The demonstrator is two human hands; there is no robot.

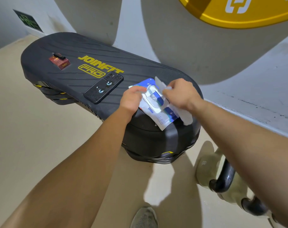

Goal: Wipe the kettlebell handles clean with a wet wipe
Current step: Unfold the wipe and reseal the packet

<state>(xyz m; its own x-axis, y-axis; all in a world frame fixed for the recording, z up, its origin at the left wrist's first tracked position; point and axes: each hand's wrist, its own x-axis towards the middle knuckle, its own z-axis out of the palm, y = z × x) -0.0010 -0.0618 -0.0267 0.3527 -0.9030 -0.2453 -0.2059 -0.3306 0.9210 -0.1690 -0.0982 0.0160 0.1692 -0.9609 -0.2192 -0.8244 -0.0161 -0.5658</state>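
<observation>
1. A grey shoe is closest, at 6 o'clock in the picture.
2. The kettlebell sits on the floor at about 5 o'clock from the hands, partly under the right arm.
3. Its black handle runs roughly from 1 o'clock to 7 o'clock. A second handle shows lower down.
4. The right hand is nearer to them, so I think it should do the wiping.
5. The left hand curls its fingers on the wipe pack and holds it on the black bench.
6. The right hand pinches the white wet wipe, which hangs beside the pack.
7. Both arms reach forward, nearly straight.
</observation>
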